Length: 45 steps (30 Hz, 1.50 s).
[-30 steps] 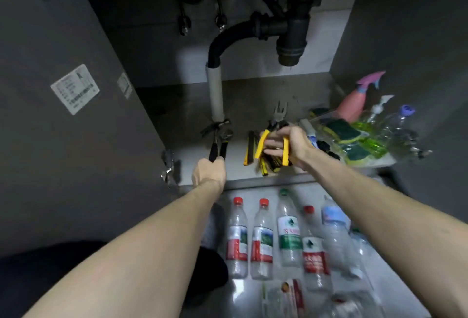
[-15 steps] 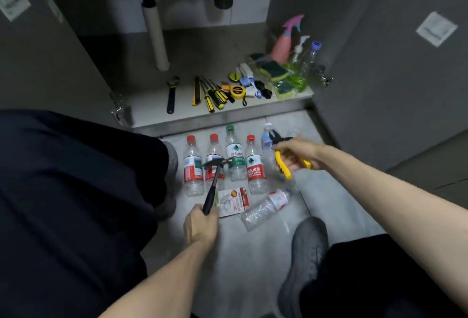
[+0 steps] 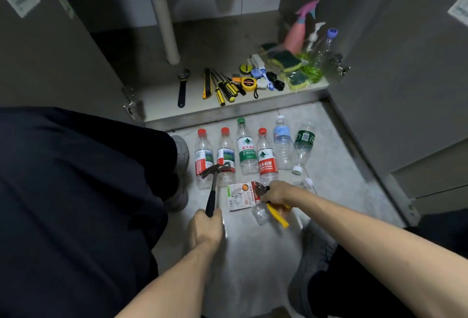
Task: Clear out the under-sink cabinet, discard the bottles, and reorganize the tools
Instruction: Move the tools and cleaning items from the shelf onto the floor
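Grey floor tiles (image 3: 253, 254) before the open under-sink cabinet (image 3: 228, 39) carry a row of bottles (image 3: 247, 150). Above them the left hand (image 3: 206, 228), forearm reaching forward, has its fingers wrapped shut on a hammer (image 3: 214, 178) handle's lower end, long axis running up and away, head over the red-capped bottles. The right hand (image 3: 277, 192), turned inward, clamps yellow-handled pliers (image 3: 274, 210), nose pointing left, handles trailing toward the person.

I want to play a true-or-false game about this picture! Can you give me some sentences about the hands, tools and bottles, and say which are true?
1. The left hand holds a hammer. True.
2. The right hand holds a sponge. False: it holds yellow-handled pliers.
3. The bottles lie on the floor in front of the cabinet. True.
4. Every bottle has a red cap. False: the tallest bottle has a green cap.
5. The screwdrivers lie on the cabinet shelf. True.
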Available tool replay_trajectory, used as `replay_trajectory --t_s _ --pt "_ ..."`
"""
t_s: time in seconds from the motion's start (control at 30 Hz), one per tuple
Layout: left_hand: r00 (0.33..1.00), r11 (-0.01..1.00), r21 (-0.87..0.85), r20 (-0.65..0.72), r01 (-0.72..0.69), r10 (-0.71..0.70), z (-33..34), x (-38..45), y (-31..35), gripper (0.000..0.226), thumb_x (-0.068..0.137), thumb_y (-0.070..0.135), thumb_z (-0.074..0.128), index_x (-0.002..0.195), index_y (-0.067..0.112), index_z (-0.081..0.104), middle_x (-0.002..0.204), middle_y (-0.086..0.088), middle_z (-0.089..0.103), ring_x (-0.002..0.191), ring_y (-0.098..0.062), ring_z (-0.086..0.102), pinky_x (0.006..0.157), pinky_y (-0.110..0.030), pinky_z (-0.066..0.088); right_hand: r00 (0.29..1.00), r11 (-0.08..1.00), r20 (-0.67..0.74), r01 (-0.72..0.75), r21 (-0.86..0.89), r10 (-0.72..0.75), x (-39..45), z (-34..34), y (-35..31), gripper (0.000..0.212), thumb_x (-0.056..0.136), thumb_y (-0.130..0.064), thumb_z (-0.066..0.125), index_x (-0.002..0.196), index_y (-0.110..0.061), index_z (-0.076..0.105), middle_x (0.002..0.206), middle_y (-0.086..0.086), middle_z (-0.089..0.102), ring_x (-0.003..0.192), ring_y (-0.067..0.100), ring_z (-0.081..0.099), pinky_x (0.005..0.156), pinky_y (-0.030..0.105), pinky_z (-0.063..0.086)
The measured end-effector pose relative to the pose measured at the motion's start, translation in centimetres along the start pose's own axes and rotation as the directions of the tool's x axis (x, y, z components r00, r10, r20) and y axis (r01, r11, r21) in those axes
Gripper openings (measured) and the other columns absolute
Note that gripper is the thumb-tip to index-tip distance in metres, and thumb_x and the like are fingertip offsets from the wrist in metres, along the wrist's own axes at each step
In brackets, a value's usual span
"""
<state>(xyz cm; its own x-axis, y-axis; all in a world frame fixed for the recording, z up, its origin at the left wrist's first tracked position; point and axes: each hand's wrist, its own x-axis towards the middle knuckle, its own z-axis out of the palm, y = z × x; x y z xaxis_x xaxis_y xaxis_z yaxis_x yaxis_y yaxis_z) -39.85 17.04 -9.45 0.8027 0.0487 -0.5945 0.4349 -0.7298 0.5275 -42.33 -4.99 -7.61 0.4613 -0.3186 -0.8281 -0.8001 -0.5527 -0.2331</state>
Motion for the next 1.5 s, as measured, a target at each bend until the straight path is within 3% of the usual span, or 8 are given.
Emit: replay_trajectory --t_s 0.1,0.43,0.63,0.77,0.9,1.07,1.23,1.5 --pt "0.999 0.999 0.007 -0.028 0.046 -0.046 -0.2 0.0 -1.2 0.025 0.086 0.039 0.052 0.086 0.015 0.06 0.082 -0.01 0.067 0.08 -0.035 0.064 0.073 -0.037 0.053 0.994 0.986 -0.07 0.077 -0.149 -0.088 0.1 1.5 -1.2 0.025 0.096 -0.027 0.054 0.109 -0.008 0.064 0.111 0.015 0.07 0.088 0.03 0.066 0.068 0.031 0.05" --pt "0.989 0.978 0.144 -0.013 0.15 -0.149 1.4 -1.0 -6.7 0.042 0.097 0.033 0.051 0.112 -0.005 0.063 0.112 -0.028 0.066 0.105 -0.042 0.063 0.085 -0.04 0.052 0.978 0.984 0.107 0.175 0.028 -0.176 0.5 10.7 0.4 0.045 0.098 -0.033 0.055 0.13 -0.003 0.045 0.127 0.017 0.059 0.114 0.033 0.058 0.09 0.037 0.048" --pt "0.981 0.944 0.309 0.113 0.119 -0.16 2.8 1.1 -6.5 0.042 0.096 0.037 0.054 0.125 0.007 0.055 0.125 -0.019 0.062 0.116 -0.038 0.06 0.088 -0.036 0.047 0.968 0.947 0.24 -0.002 0.321 -0.079 1.7 12.8 1.7 0.026 0.093 -0.028 0.064 0.106 -0.006 0.059 0.087 0.011 0.059 0.082 0.029 0.063 0.066 0.031 0.046" --pt "0.948 0.939 0.299 0.213 0.169 -0.238 3.2 2.5 -6.9 0.043 0.089 0.035 0.065 0.124 0.011 0.056 0.123 -0.017 0.064 0.114 -0.035 0.061 0.093 -0.034 0.051 0.986 0.84 0.169 -0.104 0.532 0.015 2.4 13.9 3.2 0.028 0.092 -0.03 0.067 0.107 -0.008 0.059 0.094 0.014 0.064 0.083 0.028 0.063 0.077 0.041 0.054" --pt "0.944 0.934 0.326 0.238 0.144 -0.229 3.4 2.7 -7.5 0.04 0.087 0.026 0.066 0.123 0.012 0.057 0.12 -0.016 0.065 0.11 -0.033 0.063 0.09 -0.032 0.052 0.998 0.986 -0.033 0.053 0.16 -0.049 1.8 14.3 4.7 0.05 0.094 -0.04 0.06 0.133 -0.009 0.048 0.127 0.014 0.063 0.115 0.033 0.061 0.083 0.031 0.048" --pt "0.956 0.872 0.489 0.241 0.028 -0.166 3.3 2.9 -7.8 0.039 0.087 0.031 0.065 0.12 0.014 0.057 0.12 -0.013 0.064 0.112 -0.032 0.061 0.085 -0.031 0.049 0.961 0.914 -0.164 0.148 -0.379 -0.223 0.8 15.0 4.5 0.058 0.097 -0.055 0.047 0.135 -0.012 0.043 0.131 0.011 0.054 0.117 0.03 0.056 0.082 0.037 0.047" --pt "0.972 0.844 0.536 0.21 -0.026 -0.103 2.9 3.3 -7.2 0.041 0.085 0.035 0.064 0.121 0.019 0.054 0.121 -0.011 0.063 0.113 -0.032 0.061 0.085 -0.03 0.047 0.964 0.909 -0.154 0.143 -0.39 -0.218 0.8 15.7 3.2 0.074 0.088 -0.053 0.064 0.139 -0.009 0.034 0.132 0.009 0.047 0.111 0.028 0.058 0.079 0.036 0.048" --pt "0.99 0.937 0.349 0.118 0.03 -0.076 1.1 5.6 -2.3 0.021 0.091 0.023 0.058 0.106 0.009 0.054 0.12 -0.018 0.062 0.115 -0.033 0.059 0.095 -0.035 0.047 0.886 0.774 -0.12 0.318 -0.547 -0.448 2.1 14.4 1.6 0.046 0.088 -0.013 0.059 0.13 -0.014 0.04 0.129 0.009 0.047 0.104 0.029 0.062 0.068 0.037 0.042"
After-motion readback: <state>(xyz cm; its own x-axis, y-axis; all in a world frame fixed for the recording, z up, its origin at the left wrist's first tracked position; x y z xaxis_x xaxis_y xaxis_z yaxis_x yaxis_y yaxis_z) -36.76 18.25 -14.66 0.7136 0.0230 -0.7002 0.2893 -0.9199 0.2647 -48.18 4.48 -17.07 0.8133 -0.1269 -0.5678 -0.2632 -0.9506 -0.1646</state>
